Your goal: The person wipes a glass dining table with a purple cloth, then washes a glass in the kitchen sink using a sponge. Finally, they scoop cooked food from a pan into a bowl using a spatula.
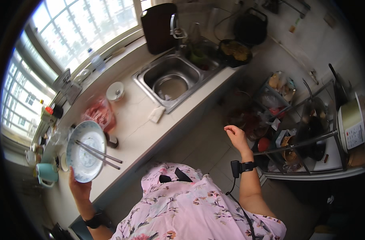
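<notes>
My left hand [80, 187] grips the lower rim of a white plate [88, 168] with a pale blue floral pattern. The plate is tilted above the counter, and a pair of chopsticks [103, 155] lies across it, their ends jutting past the right rim. Part of that hand is hidden behind the plate. Out over the floor, my right hand [237, 136] holds nothing visible, its fingers curled together. Just beyond the plate, a pink plastic bag of raw meat [100, 114] sits on the counter, with a dark bottle [112, 140] partly covered by the plate.
A steel sink [170, 81] holds a round basin [172, 88]. Near it are a folded cloth [156, 114] and a lidded white pot [115, 91]. A pan of food [236, 53] stands past the sink. On my right are a metal rack [308, 144] and a rice cooker [352, 126].
</notes>
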Available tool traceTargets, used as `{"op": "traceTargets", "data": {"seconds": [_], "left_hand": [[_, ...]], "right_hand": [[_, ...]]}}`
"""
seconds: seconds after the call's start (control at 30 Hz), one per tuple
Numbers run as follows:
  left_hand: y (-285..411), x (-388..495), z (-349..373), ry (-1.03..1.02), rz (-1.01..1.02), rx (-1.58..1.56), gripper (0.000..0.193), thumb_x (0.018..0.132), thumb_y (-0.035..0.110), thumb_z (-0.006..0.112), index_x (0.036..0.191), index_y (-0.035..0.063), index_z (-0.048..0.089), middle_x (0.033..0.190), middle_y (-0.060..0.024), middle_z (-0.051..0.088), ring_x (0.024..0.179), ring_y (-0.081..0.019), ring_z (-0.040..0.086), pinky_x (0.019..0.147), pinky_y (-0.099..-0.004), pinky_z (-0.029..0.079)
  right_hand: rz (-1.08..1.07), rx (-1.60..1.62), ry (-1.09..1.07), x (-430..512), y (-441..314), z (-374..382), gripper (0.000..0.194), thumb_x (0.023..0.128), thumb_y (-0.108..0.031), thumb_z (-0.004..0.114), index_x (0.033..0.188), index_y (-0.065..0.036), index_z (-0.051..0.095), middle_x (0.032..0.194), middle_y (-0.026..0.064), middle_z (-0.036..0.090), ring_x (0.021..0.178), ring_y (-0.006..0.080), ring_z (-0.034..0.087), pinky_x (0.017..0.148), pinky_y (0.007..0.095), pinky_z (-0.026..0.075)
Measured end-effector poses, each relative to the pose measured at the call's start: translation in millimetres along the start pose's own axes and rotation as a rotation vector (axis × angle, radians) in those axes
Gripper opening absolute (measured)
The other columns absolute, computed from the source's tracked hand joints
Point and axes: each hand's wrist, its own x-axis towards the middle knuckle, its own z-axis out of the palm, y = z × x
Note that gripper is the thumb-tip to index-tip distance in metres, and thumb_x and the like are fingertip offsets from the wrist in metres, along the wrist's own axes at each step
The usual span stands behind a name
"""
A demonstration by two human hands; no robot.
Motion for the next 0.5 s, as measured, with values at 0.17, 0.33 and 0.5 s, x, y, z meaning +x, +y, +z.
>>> {"op": "traceTargets", "data": {"seconds": [0.17,0.33,0.5], "left_hand": [[-97,95,85,-0.19,-0.134,0.037,0.05,0.102,0.032,0.054,0.144,0.0052,0.044,0.14,-0.0107,0.057,0.126,-0.0261,0.057,0.105,-0.0448,0.048],[-177,200,179,-0.325,-0.303,0.065,0.05,0.1,0.031,0.059,0.141,0.0047,0.047,0.136,-0.0096,0.06,0.12,-0.0231,0.061,0.096,-0.0386,0.055],[-249,299,265,-0.468,-0.419,0.055,0.052,0.099,0.031,0.061,0.141,0.0032,0.047,0.137,-0.0104,0.059,0.12,-0.024,0.061,0.097,-0.0398,0.054]], "right_hand": [[-0.227,-0.015,0.144,37,-24,-34,0.016,0.091,-0.01,0.061,0.103,-0.002,0.069,0.099,0.0141,0.071,0.092,0.0297,0.07,0.079,0.0358,0.054],[-0.18,-0.04,0.265,69,4,-90,0.015,0.089,-0.009,0.063,0.101,-0.003,0.07,0.102,0.0124,0.071,0.094,0.0285,0.068,0.082,0.0349,0.054],[0.192,0.39,0.575,98,83,-186,0.034,0.095,-0.022,0.063,0.125,-0.004,0.062,0.115,0.0073,0.069,0.106,0.0164,0.064,0.092,0.0323,0.05]]}}
